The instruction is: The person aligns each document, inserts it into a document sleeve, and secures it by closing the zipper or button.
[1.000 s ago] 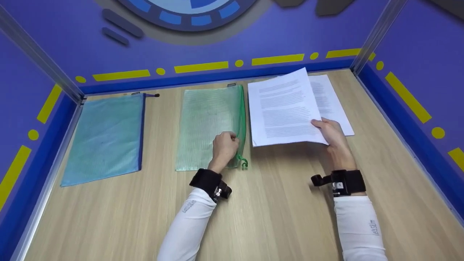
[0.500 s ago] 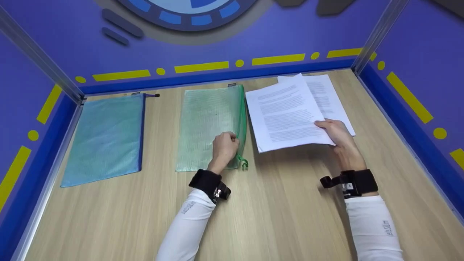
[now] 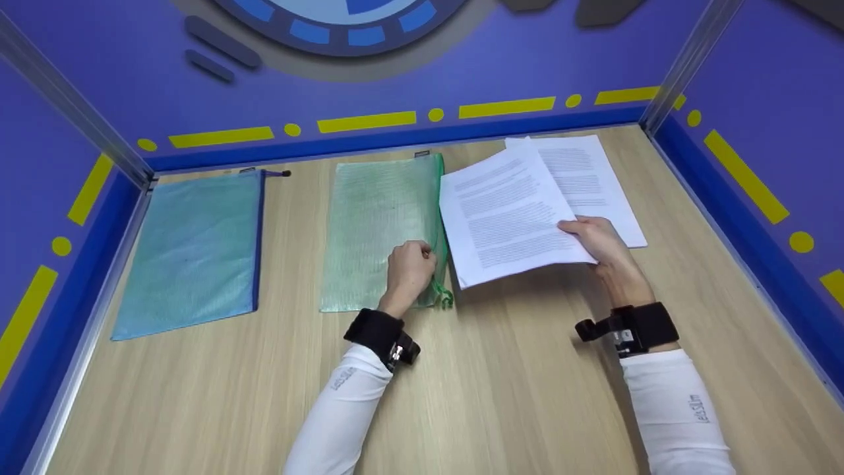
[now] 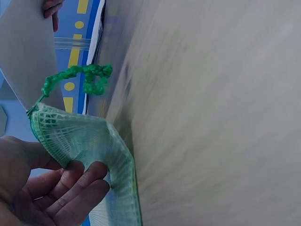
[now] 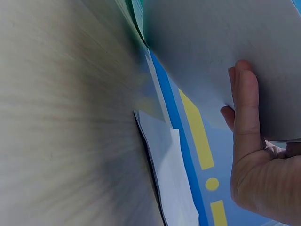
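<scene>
Left hand [image 3: 410, 269] pinches a green pouch [image 3: 379, 218], one of two; right hand [image 3: 605, 247] grips a paper stack [image 3: 509, 214], seemingly one of two.

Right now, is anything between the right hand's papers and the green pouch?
Nothing visible is: in the head view the left edge of the held papers reaches the right edge of the green pouch, though contact is unclear. The left hand pinches that edge toward its near end.
</scene>
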A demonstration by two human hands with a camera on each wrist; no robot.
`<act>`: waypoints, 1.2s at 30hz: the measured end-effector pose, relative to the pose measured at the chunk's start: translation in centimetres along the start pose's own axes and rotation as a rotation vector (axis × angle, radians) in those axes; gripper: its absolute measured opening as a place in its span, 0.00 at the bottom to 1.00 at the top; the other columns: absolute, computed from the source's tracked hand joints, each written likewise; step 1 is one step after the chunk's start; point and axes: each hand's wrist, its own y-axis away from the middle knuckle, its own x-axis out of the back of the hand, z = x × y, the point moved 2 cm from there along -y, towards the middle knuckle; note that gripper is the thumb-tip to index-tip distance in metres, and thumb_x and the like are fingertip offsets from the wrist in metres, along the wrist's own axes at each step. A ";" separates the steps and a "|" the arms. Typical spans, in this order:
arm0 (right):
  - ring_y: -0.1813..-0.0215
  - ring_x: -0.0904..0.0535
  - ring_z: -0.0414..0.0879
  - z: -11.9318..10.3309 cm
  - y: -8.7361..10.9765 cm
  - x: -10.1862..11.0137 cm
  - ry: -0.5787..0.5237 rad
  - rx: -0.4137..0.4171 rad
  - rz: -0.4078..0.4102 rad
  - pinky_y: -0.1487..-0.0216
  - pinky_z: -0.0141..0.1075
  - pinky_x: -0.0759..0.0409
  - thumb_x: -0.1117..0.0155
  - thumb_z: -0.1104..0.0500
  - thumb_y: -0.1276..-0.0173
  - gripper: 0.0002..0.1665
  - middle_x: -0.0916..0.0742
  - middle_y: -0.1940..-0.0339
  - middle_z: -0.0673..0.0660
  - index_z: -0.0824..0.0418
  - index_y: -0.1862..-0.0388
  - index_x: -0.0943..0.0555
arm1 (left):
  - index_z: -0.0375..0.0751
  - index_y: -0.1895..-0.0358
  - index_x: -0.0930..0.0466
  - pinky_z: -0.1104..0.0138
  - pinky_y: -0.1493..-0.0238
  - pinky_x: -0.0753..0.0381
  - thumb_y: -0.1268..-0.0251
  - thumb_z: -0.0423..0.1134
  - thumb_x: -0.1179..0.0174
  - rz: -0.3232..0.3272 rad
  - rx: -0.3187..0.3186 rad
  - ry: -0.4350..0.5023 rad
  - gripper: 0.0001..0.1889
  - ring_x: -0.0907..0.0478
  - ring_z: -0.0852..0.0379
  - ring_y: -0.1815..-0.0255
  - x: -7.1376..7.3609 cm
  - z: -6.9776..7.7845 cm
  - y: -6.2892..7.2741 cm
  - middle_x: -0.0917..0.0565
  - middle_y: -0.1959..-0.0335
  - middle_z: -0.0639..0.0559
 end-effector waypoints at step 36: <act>0.68 0.14 0.34 -0.4 -0.5 -4.0 0.233 0.080 0.109 0.66 0.27 0.17 0.49 0.56 0.25 0.24 0.13 0.70 0.42 0.71 0.38 0.24 | 0.48 0.85 0.38 0.70 0.79 0.46 0.33 0.33 0.44 0.082 -0.102 -0.147 0.21 0.43 0.60 0.80 -0.4 1.0 0.2 0.40 0.84 0.59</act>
